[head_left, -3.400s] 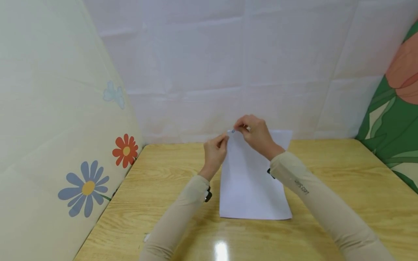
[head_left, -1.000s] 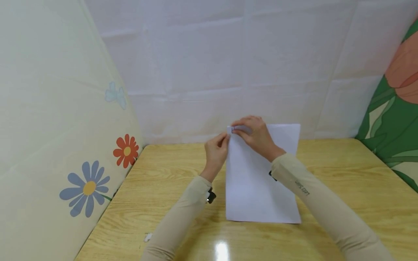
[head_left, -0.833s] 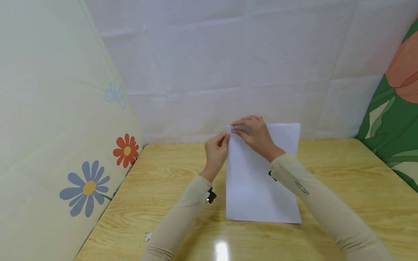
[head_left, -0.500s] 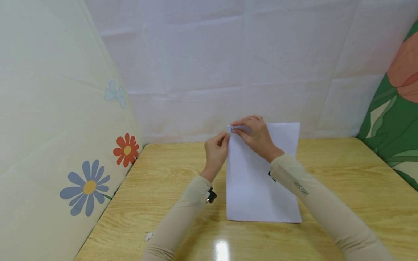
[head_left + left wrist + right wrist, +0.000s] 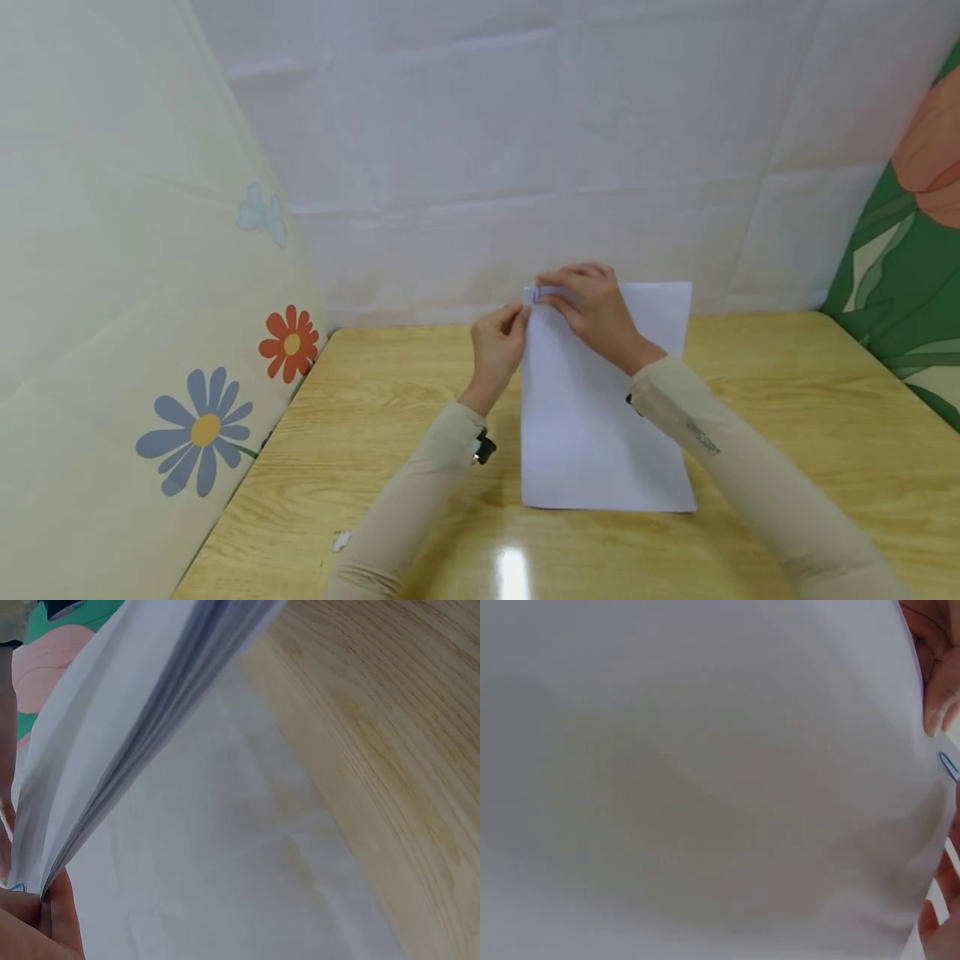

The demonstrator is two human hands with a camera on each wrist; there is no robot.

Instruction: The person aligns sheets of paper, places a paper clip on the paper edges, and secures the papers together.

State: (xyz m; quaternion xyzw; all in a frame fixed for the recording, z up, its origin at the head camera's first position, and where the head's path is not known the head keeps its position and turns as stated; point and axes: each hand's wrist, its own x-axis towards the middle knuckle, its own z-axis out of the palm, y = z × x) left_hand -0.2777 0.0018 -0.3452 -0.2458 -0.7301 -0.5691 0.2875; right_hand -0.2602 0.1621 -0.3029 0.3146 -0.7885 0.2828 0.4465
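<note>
A stack of white paper sheets (image 5: 600, 425) stands tilted up, its lower edge towards me on the wooden table. My left hand (image 5: 497, 348) pinches the upper left corner between thumb and fingers. In the left wrist view the layered edges of the stack (image 5: 150, 731) fan out slightly above the left fingers. A small blue paper clip (image 5: 536, 294) sits at the top edge beside that corner, with part of its wire loop visible on the paper in the right wrist view. My right hand (image 5: 597, 310) holds the clip with thumb and forefinger at its ends.
The wood-grain table (image 5: 390, 392) meets a white cloth backdrop (image 5: 450, 167) behind the paper. A flower-printed panel (image 5: 97, 292) borders the left side, and a green and pink one (image 5: 907, 275) the right. A small white mark (image 5: 341, 541) is near the left sleeve.
Since the earliest frame the sheets have turned more upright and shifted slightly right. The right fingers have spread from a tight pinch on the clip. In the last second little differs.
</note>
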